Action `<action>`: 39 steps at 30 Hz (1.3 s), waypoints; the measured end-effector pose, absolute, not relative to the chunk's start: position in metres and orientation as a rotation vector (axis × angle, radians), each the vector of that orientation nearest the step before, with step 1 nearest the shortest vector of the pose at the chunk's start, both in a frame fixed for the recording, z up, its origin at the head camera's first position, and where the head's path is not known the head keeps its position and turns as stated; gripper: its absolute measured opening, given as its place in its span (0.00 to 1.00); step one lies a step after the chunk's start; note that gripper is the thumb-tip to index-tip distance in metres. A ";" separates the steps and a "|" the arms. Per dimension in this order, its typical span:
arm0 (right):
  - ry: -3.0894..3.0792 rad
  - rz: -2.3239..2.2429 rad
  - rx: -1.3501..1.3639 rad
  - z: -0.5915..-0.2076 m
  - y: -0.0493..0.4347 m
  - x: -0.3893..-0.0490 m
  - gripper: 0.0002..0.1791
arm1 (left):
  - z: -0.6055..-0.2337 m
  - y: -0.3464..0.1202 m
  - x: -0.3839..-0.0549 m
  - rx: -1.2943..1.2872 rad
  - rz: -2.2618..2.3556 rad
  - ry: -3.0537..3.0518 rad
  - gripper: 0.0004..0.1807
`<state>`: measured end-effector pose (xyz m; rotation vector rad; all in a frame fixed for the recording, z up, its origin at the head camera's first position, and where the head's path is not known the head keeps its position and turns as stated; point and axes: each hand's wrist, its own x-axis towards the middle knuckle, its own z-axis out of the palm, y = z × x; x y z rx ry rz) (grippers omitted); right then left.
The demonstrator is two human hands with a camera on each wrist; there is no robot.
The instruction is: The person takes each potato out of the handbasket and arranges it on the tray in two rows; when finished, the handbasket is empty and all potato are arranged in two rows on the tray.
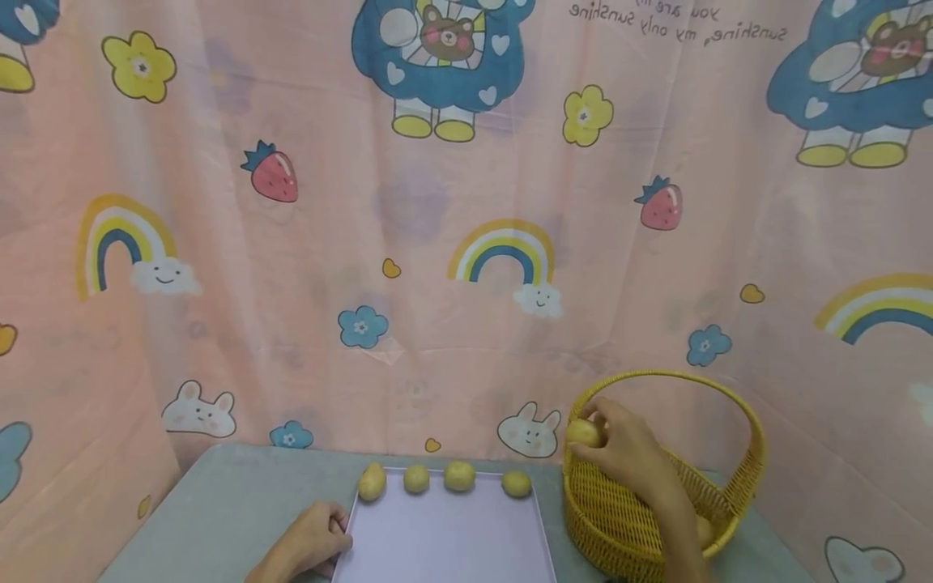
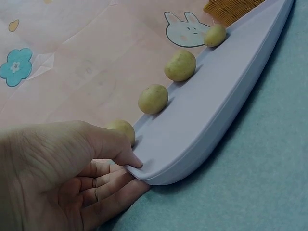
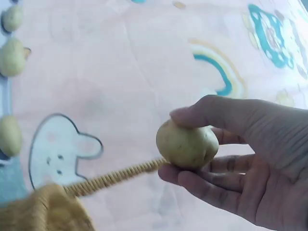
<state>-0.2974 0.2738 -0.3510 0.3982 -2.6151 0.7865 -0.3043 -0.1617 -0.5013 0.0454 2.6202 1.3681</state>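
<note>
Two hands work over a grey-green table [image 1: 255, 486] across the bottom of the frame. Left of bottom centre, the left hand [image 1: 313, 534] pinches the lavender tray [image 1: 445, 542] by its left edge, thumb on top and fingers underneath. At bottom centre, four potatoes [image 1: 459, 476] stand in a row along the tray's far edge. At lower right, the right hand [image 1: 619, 445] pinches a fifth potato [image 1: 583, 434] between thumb and fingers, over the left side of a yellow wicker basket [image 1: 592, 536]; another potato [image 1: 704, 530] lies inside, toward the right.
</note>
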 end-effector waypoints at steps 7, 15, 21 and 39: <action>-2.587 0.941 0.781 -0.372 0.216 -0.308 0.20 | -0.502 -0.160 -0.304 0.010 1.343 2.642 0.05; -2.640 0.996 1.089 -0.395 0.147 -0.297 0.22 | -0.503 -0.163 -0.302 0.051 1.358 2.635 0.05; -2.711 0.786 1.222 -0.415 0.107 -0.286 0.21 | -0.500 -0.160 -0.303 0.014 1.342 2.650 0.05; -2.864 0.621 1.605 -0.518 0.051 -0.307 0.29 | -0.503 -0.165 -0.304 0.098 1.385 2.628 0.05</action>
